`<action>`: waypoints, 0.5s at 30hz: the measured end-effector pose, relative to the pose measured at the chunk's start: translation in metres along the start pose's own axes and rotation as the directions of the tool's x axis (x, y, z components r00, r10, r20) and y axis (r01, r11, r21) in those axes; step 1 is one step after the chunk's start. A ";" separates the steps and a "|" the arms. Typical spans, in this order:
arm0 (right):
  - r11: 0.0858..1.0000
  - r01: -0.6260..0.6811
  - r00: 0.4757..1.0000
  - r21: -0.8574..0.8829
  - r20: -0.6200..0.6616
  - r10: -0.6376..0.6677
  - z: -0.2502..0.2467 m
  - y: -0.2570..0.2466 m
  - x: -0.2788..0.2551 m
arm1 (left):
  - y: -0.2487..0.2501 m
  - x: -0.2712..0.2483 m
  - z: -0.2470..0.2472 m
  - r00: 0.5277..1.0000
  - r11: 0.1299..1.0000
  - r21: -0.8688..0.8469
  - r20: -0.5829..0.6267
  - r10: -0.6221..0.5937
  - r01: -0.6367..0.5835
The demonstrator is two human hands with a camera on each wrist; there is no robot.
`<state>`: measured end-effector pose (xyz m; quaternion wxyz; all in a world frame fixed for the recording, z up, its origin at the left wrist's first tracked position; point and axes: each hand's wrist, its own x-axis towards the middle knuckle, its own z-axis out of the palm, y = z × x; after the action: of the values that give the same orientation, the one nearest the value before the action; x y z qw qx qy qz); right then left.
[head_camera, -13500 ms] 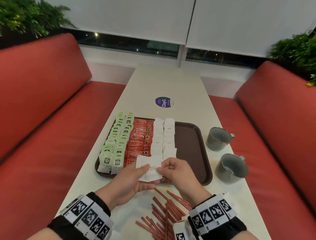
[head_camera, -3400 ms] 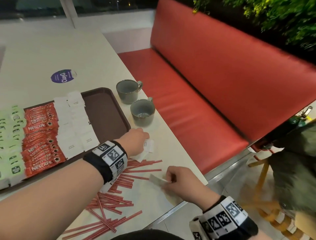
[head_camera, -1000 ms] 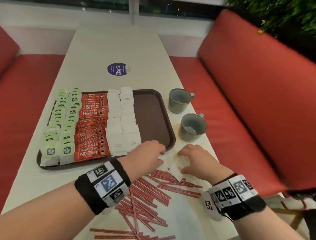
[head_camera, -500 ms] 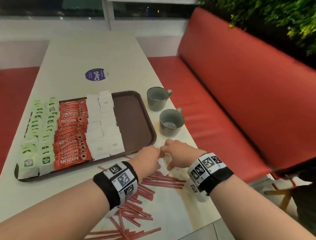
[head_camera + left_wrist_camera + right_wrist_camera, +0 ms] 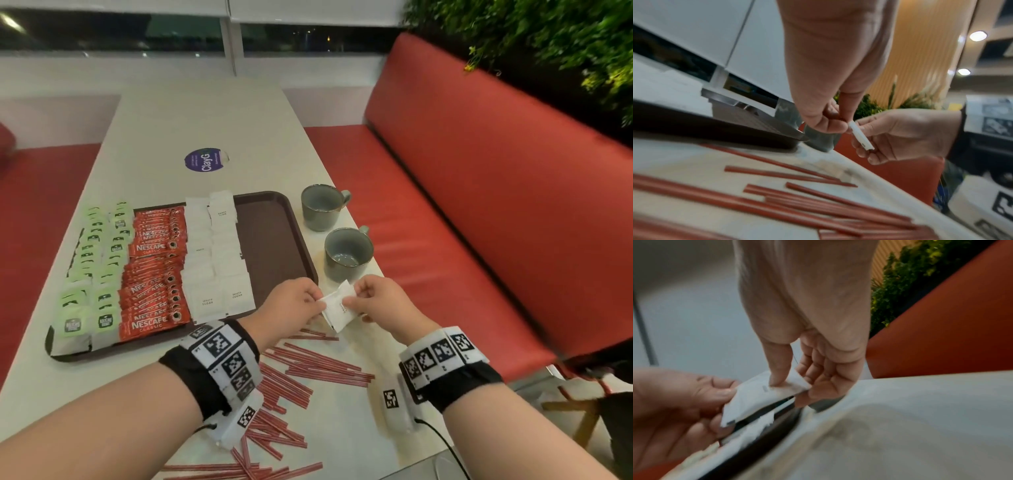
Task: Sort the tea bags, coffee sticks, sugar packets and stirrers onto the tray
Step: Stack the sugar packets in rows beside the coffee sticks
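Observation:
Both hands hold white sugar packets (image 5: 337, 308) just above the table, off the brown tray's (image 5: 274, 233) near right corner. My left hand (image 5: 294, 305) pinches their left edge, my right hand (image 5: 376, 301) pinches the right side, thumb on top (image 5: 777, 369). The left wrist view shows the packets (image 5: 861, 138) edge-on between both hands. On the tray lie rows of green tea bags (image 5: 96, 260), red coffee sticks (image 5: 154, 270) and white sugar packets (image 5: 219, 253). Red stirrers (image 5: 308, 366) lie scattered on the table under my wrists.
Two grey cups (image 5: 322, 205) (image 5: 347, 253) stand right of the tray near the table's right edge. A purple round sticker (image 5: 205, 160) lies farther back. Red bench seats (image 5: 479, 205) flank the table. The tray's right third is bare.
The hands have lifted the sugar packets off the table and now hold them between them, a little higher than half a second ago. The head view has swung slightly.

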<state>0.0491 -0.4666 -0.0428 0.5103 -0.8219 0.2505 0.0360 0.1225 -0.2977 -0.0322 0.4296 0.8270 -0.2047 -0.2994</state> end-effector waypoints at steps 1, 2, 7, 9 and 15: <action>0.994 -0.031 0.999 0.109 0.020 0.029 0.001 -0.003 -0.002 | -0.001 -0.003 -0.005 0.999 0.993 -0.117 -0.005 -0.034 0.033; 0.980 -0.052 0.998 0.192 0.042 0.045 0.002 -0.007 -0.004 | -0.002 -0.008 -0.011 0.998 0.972 -0.226 0.009 -0.070 0.070; 0.916 -0.040 0.996 0.399 0.083 0.007 0.018 -0.036 -0.010 | -0.010 -0.028 -0.038 0.992 0.848 -0.515 0.040 -0.121 0.124; 0.894 -0.050 0.988 0.446 0.152 -0.021 0.030 -0.049 -0.012 | -0.013 -0.032 -0.047 0.993 0.839 -0.535 -0.003 -0.121 0.101; 0.870 -0.018 0.995 0.492 0.096 -0.033 0.052 -0.082 0.000 | -0.026 -0.047 -0.078 0.989 0.784 -0.611 -0.010 -0.148 0.111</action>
<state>0.0958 -0.3935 -0.0006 0.7150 -0.6628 0.2220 0.0105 0.1424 -0.2096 -0.0031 0.6568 0.6651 -0.0279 -0.3543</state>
